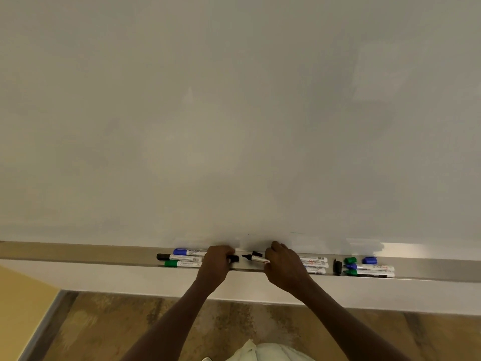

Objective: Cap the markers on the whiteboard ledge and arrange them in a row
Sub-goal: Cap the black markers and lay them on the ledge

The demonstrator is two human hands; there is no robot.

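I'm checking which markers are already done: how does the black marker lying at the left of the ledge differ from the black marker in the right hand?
The left black marker has its cap on; the held black marker shows a bare tip. The left one lies flat in a group on the ledge; the held one is tilted, gripped by the right hand. Both have white barrels.

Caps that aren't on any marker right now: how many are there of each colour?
Black: 2, the held black cap in the left hand and the lying black cap on the ledge
Green: 1, the green cap
Blue: 1, the blue cap
Total: 4
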